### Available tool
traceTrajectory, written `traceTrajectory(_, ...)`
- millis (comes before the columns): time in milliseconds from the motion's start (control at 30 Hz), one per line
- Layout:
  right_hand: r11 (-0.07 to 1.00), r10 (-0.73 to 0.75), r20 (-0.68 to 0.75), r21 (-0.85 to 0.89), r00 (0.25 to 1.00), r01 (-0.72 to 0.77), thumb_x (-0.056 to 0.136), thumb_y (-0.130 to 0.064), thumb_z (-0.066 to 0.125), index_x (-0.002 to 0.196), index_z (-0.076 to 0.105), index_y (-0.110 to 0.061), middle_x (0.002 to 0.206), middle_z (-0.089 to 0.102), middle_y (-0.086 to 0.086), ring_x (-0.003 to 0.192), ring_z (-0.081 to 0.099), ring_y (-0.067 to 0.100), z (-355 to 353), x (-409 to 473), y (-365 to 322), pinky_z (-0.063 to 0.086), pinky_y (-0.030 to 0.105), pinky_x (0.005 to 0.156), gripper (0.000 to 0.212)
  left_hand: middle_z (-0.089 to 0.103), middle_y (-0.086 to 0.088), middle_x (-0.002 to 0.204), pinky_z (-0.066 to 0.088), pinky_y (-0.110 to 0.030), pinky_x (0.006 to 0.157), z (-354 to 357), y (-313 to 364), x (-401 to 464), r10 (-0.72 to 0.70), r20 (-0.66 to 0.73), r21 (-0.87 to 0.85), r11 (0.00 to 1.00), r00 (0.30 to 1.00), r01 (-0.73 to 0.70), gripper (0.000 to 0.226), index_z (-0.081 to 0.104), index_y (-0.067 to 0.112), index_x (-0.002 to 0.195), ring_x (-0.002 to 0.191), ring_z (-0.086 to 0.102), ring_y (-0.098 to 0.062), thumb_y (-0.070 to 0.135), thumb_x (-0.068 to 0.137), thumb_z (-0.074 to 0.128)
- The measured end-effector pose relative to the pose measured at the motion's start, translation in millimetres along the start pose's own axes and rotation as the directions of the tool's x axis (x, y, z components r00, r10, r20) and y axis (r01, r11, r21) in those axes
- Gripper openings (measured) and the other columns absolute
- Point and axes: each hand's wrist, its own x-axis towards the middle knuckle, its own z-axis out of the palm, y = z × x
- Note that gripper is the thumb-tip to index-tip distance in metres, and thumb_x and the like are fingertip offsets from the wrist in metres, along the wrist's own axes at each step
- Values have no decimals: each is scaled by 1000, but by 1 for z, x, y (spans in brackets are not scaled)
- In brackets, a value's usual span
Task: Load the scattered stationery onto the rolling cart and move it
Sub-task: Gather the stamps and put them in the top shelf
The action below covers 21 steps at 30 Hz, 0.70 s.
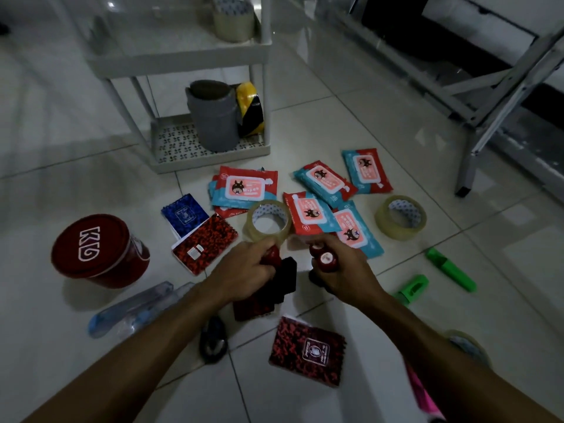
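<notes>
Stationery lies scattered on the white tiled floor in front of a white rolling cart (210, 161). My left hand (244, 268) grips a small red bottle-like item (271, 254) over a dark red and black object (268, 297). My right hand (338, 270) grips a similar red item with a round labelled cap (326, 258). Just beyond my hands lie a clear tape roll (268, 221), several red and blue wipes packs (245, 187), and red (204, 244) and blue (183, 213) notebooks. Another red notebook (308, 349) lies near me.
The cart's lower shelf holds a grey tape stack (213, 117) and a yellow-black roll (250, 109); its upper shelf holds clear tape (233, 21). A red tub (97, 251) stands left, a second tape roll (401, 216) and green cutters (450, 268) right. A metal frame leg (467, 175) stands far right.
</notes>
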Motion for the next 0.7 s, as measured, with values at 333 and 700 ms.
traceTrajectory(333, 944, -302, 36, -125, 953, 304, 79, -17, 77, 121, 59, -26, 111, 64, -14, 91, 51, -16, -28, 86, -110, 37, -2, 78, 47, 58, 5, 84, 39, -27, 57, -115, 46, 11, 291, -161, 491, 853, 943, -179, 34, 52, 27, 107, 76, 55, -16, 25, 73, 54)
traceTrajectory(700, 946, -320, 62, -35, 945, 322, 71, -12, 76, 119, 60, -28, 103, 70, -11, 85, 62, -2, -142, 142, -317, 46, 11, 75, 53, 61, -1, 82, 37, -27, 55, -319, 182, -46, 258, -259, 552, 830, 931, -77, 33, 52, 28, 103, 74, 55, -22, 29, 70, 50)
